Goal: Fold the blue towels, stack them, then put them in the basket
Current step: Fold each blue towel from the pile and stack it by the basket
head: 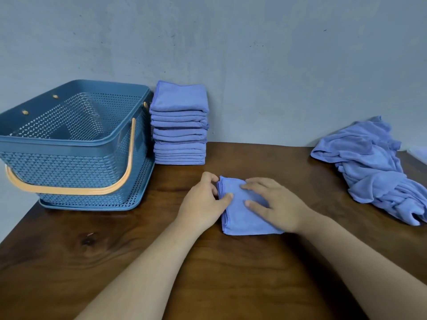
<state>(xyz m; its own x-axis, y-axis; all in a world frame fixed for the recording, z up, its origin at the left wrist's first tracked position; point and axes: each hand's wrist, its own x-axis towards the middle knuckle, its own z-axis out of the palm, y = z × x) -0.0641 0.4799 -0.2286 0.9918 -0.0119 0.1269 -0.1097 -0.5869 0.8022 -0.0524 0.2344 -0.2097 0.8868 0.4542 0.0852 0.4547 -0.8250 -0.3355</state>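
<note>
A small folded towel (242, 211) of soft blue microfibre cloth lies flat on the dark brown wooden surface (115, 250), near the middle. Its shape is roughly square, and several layered edges are seen along its left side. The left hand (203, 204) is placed at this left edge, with the thumb on top of the cloth and the fingers curled at the far corner, so the layers seem to be pinched lightly. The right hand (275, 204) is laid flat on the towel with fingers spread, and the right part of the towel is hidden under it.

A tidy stack of folded towels (179, 125) of the same cloth stands at the back of the surface against the grey wall (254, 54), just beside the basket (69, 144). The exact number of towels in it is hard to count.

The basket is made of blue perforated plastic with a woven pattern, rectangular with rounded corners, and an orange handle (92, 190) is folded down along its front. Nothing can be seen inside it, though its bottom is partly hidden by the front wall.

At the right, a crumpled pile of unfolded towels (374, 169) is lying, cut off by the frame edge.
</note>
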